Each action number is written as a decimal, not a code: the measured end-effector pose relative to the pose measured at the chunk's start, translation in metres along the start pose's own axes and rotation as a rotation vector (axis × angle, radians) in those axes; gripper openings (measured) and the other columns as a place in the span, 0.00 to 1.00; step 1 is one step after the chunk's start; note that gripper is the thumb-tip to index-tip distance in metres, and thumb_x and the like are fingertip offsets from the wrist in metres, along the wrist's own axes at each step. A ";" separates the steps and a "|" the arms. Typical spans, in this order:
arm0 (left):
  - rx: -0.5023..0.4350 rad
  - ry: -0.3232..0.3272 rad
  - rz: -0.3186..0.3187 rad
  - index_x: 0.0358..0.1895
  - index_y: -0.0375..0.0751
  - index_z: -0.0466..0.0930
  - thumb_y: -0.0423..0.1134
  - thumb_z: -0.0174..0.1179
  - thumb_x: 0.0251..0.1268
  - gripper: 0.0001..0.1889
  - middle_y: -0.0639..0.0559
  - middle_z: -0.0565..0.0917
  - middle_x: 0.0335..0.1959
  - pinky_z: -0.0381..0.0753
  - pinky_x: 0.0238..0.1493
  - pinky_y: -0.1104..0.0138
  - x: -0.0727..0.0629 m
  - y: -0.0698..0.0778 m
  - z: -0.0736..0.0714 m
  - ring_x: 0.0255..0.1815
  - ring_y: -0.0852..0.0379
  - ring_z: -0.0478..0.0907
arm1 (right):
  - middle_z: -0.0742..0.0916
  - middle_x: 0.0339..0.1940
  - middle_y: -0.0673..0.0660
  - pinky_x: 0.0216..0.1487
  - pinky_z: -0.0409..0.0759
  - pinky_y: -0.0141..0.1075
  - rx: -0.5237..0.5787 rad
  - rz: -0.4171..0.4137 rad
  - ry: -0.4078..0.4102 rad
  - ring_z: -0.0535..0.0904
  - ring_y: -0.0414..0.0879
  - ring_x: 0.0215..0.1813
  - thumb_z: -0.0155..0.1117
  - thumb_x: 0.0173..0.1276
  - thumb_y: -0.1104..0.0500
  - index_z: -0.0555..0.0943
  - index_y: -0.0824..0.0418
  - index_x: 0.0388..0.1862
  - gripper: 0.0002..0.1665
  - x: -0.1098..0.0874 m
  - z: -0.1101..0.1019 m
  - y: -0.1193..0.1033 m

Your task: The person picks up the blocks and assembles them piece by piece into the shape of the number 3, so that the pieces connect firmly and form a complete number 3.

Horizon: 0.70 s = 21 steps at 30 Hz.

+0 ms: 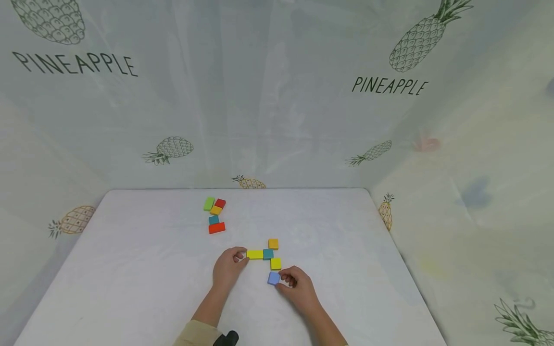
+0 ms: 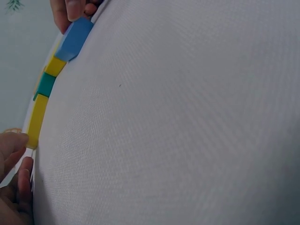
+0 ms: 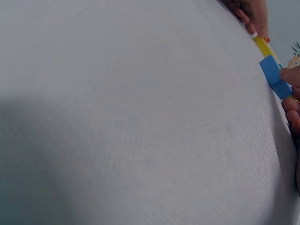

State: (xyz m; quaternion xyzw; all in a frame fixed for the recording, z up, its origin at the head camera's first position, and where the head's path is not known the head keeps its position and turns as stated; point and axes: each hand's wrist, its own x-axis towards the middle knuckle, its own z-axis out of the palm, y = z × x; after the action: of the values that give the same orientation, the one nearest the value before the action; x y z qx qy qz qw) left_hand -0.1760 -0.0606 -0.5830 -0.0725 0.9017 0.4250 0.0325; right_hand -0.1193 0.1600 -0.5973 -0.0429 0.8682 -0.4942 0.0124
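My left hand (image 1: pixel 227 270) pinches the left end of a long yellow block (image 1: pixel 255 254) between thumb and forefinger. Against that block's right end is a teal block (image 1: pixel 268 254). An orange-yellow block (image 1: pixel 273 244) lies at the teal block's upper right, and a shorter yellow block (image 1: pixel 275 264) at its lower right. Just below the shorter yellow one, my right hand (image 1: pixel 299 291) holds a blue block (image 1: pixel 273 278), tilted a little, between thumb and fingers. The blue block (image 3: pixel 275 77) also shows in the right wrist view, partly covered by fingertips.
Farther back on the white table (image 1: pixel 143 250) lies a loose group: a green block (image 1: pixel 209 203), a dark red block (image 1: pixel 220 203), an orange block (image 1: pixel 216 210), a second teal block (image 1: pixel 214 220) and a long red block (image 1: pixel 217 228). A pineapple-print curtain (image 1: pixel 268 96) hangs behind the table.
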 end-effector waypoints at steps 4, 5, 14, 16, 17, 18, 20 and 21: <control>0.000 0.001 0.000 0.50 0.47 0.84 0.39 0.70 0.59 0.15 0.56 0.78 0.32 0.74 0.35 0.69 0.000 0.000 0.001 0.34 0.55 0.72 | 0.80 0.32 0.46 0.34 0.75 0.29 0.000 0.004 0.005 0.73 0.40 0.33 0.76 0.56 0.59 0.83 0.55 0.41 0.14 0.000 0.001 0.001; 0.000 0.000 0.000 0.50 0.47 0.84 0.39 0.70 0.59 0.15 0.56 0.78 0.32 0.75 0.35 0.69 0.000 -0.001 0.001 0.35 0.55 0.72 | 0.80 0.32 0.46 0.34 0.75 0.29 0.000 0.006 0.006 0.72 0.40 0.33 0.77 0.56 0.58 0.83 0.55 0.41 0.14 0.000 0.001 0.001; 0.009 -0.002 0.001 0.51 0.48 0.84 0.39 0.70 0.59 0.16 0.56 0.78 0.32 0.76 0.35 0.69 0.002 -0.004 0.003 0.35 0.55 0.72 | 0.80 0.32 0.45 0.34 0.74 0.30 -0.029 -0.010 0.019 0.72 0.39 0.32 0.78 0.54 0.57 0.83 0.52 0.38 0.14 0.000 0.003 0.001; 0.007 -0.003 0.001 0.51 0.47 0.84 0.39 0.70 0.59 0.16 0.56 0.78 0.32 0.76 0.35 0.69 0.002 -0.004 0.003 0.35 0.55 0.72 | 0.80 0.32 0.44 0.34 0.74 0.30 -0.035 -0.013 0.026 0.72 0.38 0.32 0.78 0.54 0.57 0.83 0.52 0.38 0.14 0.000 0.004 0.001; 0.006 -0.004 0.002 0.51 0.47 0.84 0.39 0.70 0.59 0.16 0.56 0.78 0.32 0.76 0.35 0.68 0.002 -0.003 0.003 0.35 0.55 0.72 | 0.80 0.32 0.44 0.34 0.74 0.30 -0.037 -0.014 0.029 0.72 0.38 0.32 0.78 0.54 0.57 0.83 0.52 0.38 0.14 0.000 0.004 0.001; 0.005 -0.005 0.002 0.51 0.47 0.84 0.39 0.70 0.59 0.16 0.56 0.78 0.32 0.76 0.36 0.68 0.002 -0.003 0.003 0.35 0.55 0.72 | 0.80 0.32 0.44 0.34 0.74 0.30 -0.037 -0.014 0.032 0.72 0.38 0.32 0.78 0.54 0.57 0.83 0.52 0.38 0.14 0.000 0.005 0.000; 0.003 -0.006 0.002 0.51 0.47 0.84 0.39 0.70 0.59 0.16 0.56 0.78 0.32 0.76 0.36 0.68 0.001 -0.003 0.002 0.35 0.55 0.72 | 0.80 0.32 0.45 0.34 0.74 0.30 -0.037 -0.015 0.038 0.72 0.38 0.32 0.78 0.54 0.57 0.82 0.52 0.38 0.14 -0.001 0.005 0.000; 0.002 -0.006 0.001 0.51 0.47 0.84 0.39 0.70 0.59 0.16 0.56 0.78 0.32 0.76 0.36 0.68 0.001 -0.003 0.002 0.35 0.55 0.72 | 0.80 0.32 0.45 0.34 0.74 0.30 -0.038 -0.018 0.041 0.72 0.38 0.32 0.78 0.54 0.57 0.82 0.52 0.38 0.14 -0.001 0.006 0.000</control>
State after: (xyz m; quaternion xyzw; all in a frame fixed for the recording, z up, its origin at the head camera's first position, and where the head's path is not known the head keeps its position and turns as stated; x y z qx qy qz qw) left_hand -0.1768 -0.0607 -0.5866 -0.0706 0.9020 0.4244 0.0348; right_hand -0.1182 0.1552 -0.6001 -0.0410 0.8770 -0.4785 -0.0106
